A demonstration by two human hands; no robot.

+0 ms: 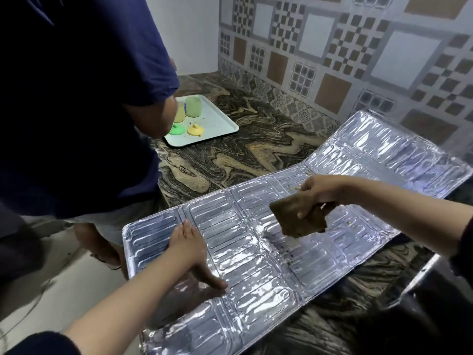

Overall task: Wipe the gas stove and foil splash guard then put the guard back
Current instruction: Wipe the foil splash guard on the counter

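The silver foil splash guard (256,252) lies unfolded across the patterned stone counter, its far end curling up toward the tiled wall. My left hand (190,252) presses flat on its near-left panel with fingers straight. My right hand (320,193) grips a brown cloth (299,216) and holds it just above the middle of the guard. Small crumbs and dark specks dot the foil under and beside the cloth. The gas stove (435,290) shows only as a dark edge at the lower right.
Another person in a dark blue shirt (76,111) stands close at the left, leaning over the counter (230,160). A pale tray (220,121) with green and yellow containers and lids sits at the back of the counter. The tiled wall (332,47) rises behind.
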